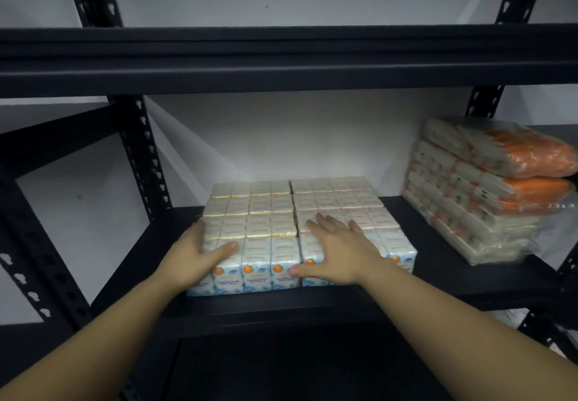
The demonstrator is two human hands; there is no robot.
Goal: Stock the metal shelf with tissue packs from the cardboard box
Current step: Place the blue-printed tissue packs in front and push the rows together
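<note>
at the far left we see the black upright (142,156) of the metal shelf (438,285), punched with keyhole slots, and a pale wall behind it. moving in, our left hand (200,258) wraps the left front corner of the block of tissue packs (259,232): the thumb lies across the front face and the fingers curl round the side, so we read it as gripping the nearest blue-and-white bundle. that block sits in the middle of the shelf board, several rows deep, with the front row's labels facing us. next, our right hand (337,250) lies on top of the right half of the block, fingers straight and spread, thumb down the front face; it presses rather than grips. further right, well apart from the block, a stack of wrapped orange-and-white packs (488,191) leans against the right end of the shelf.

we judge the stocking well along: this level holds a full block and a side stack, and the hands seem to be squaring the front row. bare board remains between block and stack. the cardboard box is out of view, so we cannot tell how much is left.
</note>
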